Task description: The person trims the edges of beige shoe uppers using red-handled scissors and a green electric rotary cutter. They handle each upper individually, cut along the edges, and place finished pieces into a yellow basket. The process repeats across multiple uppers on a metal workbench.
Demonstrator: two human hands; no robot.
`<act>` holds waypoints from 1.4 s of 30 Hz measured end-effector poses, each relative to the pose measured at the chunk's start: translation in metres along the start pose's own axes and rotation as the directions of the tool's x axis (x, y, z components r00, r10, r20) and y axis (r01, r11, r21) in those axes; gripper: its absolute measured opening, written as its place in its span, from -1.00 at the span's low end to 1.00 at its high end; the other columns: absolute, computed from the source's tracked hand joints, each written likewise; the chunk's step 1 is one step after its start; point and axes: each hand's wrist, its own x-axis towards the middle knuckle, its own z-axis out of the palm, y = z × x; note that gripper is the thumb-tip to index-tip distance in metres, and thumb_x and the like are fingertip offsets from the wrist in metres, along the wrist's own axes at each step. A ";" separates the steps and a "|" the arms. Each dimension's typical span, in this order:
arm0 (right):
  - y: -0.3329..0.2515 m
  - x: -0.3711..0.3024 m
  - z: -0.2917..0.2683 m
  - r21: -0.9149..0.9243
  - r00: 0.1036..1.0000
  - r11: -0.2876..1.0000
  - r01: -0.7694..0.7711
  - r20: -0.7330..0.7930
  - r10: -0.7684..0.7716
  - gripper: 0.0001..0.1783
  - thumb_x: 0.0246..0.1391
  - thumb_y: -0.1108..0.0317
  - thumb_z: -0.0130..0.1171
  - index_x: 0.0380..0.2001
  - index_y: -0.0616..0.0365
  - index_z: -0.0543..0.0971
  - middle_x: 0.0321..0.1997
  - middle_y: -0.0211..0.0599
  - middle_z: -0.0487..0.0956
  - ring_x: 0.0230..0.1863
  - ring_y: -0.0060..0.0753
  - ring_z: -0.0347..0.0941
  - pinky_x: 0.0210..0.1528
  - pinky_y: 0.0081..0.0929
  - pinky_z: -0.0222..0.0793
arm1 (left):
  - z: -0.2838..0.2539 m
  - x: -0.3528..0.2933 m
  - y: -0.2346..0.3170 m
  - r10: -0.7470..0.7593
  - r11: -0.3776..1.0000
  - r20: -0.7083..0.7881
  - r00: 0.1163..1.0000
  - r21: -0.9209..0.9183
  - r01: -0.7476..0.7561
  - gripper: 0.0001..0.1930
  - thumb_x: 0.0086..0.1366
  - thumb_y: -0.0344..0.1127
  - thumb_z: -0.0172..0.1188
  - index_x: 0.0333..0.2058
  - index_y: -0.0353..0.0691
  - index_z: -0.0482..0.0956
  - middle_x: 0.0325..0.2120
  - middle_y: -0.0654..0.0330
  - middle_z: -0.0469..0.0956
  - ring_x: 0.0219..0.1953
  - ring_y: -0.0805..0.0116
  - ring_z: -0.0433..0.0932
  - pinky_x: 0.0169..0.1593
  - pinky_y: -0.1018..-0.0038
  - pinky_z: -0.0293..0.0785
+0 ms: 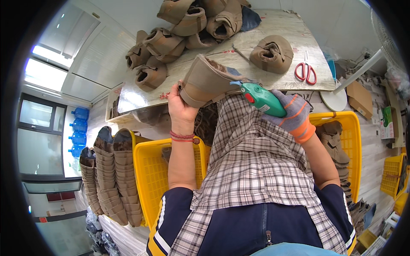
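Note:
My bare left hand [181, 106] grips a brown shoe upper [204, 84] with a fuzzy lining, holding it tilted at the table's near edge. On my right hand [294, 114] is a grey and orange glove; its fingers wrap round a green handheld electric cutter [261, 99] with a red button. The cutter's blue-grey tip is at the right edge of the upper; whether they touch I cannot tell. Another brown upper [271, 54] lies on the table beyond the cutter, and red-handled scissors [306, 73] rest to its right.
Several uppers [164, 45] are heaped on the pale worktable [239, 70] at its far left. Yellow crates [167, 170] flank me, the right one [351, 153] holding stacked uppers. More stacked uppers [117, 183] stand at left. A fan [386, 36] stands far right.

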 end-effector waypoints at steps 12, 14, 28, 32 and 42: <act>-0.019 0.009 0.007 0.234 0.987 0.959 -0.160 0.020 0.160 -0.30 -0.33 -0.06 0.44 -0.14 0.16 0.54 -0.47 -0.15 0.60 -0.47 -0.14 0.54 -0.39 -0.37 0.45 | 0.011 -0.020 -0.029 0.140 0.972 0.172 0.975 0.163 -0.168 -0.57 0.21 -0.44 0.02 0.09 -0.30 0.32 0.10 0.06 0.37 0.16 0.12 0.31 0.25 0.10 0.18; -0.024 0.012 0.007 0.276 0.983 0.944 -0.183 0.024 0.183 -0.32 -0.31 -0.05 0.43 -0.14 0.17 0.54 -0.46 -0.14 0.60 -0.46 -0.14 0.55 -0.38 -0.37 0.46 | 0.007 -0.021 -0.031 0.132 0.955 0.221 0.966 0.232 -0.183 -0.55 0.21 -0.47 0.02 0.12 -0.29 0.30 0.10 0.08 0.37 0.17 0.13 0.31 0.25 0.11 0.19; -0.033 0.013 0.015 0.480 0.913 0.789 -0.383 0.066 0.403 -0.26 -0.26 -0.06 0.44 -0.07 0.23 0.51 -0.44 -0.16 0.63 -0.44 -0.39 0.60 -0.36 -0.53 0.48 | -0.021 -0.021 -0.059 0.250 0.095 0.551 0.796 0.805 -0.586 -0.72 0.23 -0.54 0.09 -0.06 -0.33 0.48 -0.15 0.18 0.52 -0.08 0.35 0.46 0.00 0.47 0.34; -0.036 0.017 0.010 0.501 0.869 0.723 -0.476 0.143 0.473 -0.28 -0.23 -0.03 0.43 -0.07 0.25 0.50 -0.46 -0.20 0.63 -0.48 -0.47 0.58 -0.38 -0.56 0.47 | -0.024 -0.017 -0.057 0.130 -0.445 0.761 0.636 0.618 -0.648 -0.75 0.16 -0.52 0.14 -0.15 -0.33 0.53 -0.19 0.06 0.53 -0.09 0.11 0.47 0.01 0.34 0.33; -0.029 0.015 0.013 0.664 0.795 0.507 -0.550 0.231 0.561 -0.34 -0.17 0.05 0.42 -0.08 0.27 0.50 -0.43 -0.30 0.63 -0.43 -0.64 0.52 -0.37 -0.65 0.43 | -0.035 -0.026 -0.080 -0.033 -0.590 0.750 0.661 0.520 -0.618 -0.63 0.00 -0.47 0.15 -0.13 -0.20 0.57 -0.07 0.02 0.48 0.03 -0.10 0.36 0.13 0.06 0.18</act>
